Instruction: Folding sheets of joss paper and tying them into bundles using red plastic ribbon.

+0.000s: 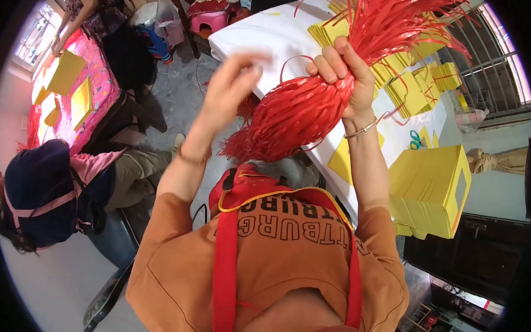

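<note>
My right hand is closed around the middle of a bundle of shiny red plastic strips. One end of the strips fans out past my fist at the upper right; the other hangs down to the left, over the edge of the white-covered table. Apart from the bundle, to its left, my left hand is raised with nothing visible in it. Its fingers are bent and spread, their tips smeared by motion. Stacks of yellow paper pieces lie on the table beyond my right hand.
Teal-handled scissors lie right of my right wrist, near a tall yellow paper stack. At left, a seated person in a dark blue vest is beside a pink-covered table. Another person's hand is at its yellow sheets. A pink stool stands behind.
</note>
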The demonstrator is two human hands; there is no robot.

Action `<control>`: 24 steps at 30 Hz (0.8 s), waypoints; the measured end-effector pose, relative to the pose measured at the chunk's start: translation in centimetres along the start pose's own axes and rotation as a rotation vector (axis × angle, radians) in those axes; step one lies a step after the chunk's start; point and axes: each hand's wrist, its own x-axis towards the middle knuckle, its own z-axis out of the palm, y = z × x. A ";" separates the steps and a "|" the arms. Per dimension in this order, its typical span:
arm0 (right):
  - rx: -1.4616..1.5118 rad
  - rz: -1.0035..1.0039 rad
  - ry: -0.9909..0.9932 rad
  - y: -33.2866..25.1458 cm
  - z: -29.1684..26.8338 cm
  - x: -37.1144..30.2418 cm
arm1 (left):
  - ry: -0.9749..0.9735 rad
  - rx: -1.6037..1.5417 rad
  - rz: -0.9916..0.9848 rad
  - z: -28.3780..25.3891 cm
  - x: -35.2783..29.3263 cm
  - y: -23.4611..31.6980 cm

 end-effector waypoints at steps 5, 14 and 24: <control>-0.009 0.021 0.003 0.3 0.0 -0.4 | -0.370 -0.086 -0.045 3.1 4.1 -0.8; -0.063 0.028 0.298 -1.5 -1.4 -2.3 | -0.193 0.020 0.038 4.0 5.5 0.4; -0.047 0.028 0.371 -1.2 -2.7 -2.9 | -0.445 0.488 0.539 6.1 6.1 1.9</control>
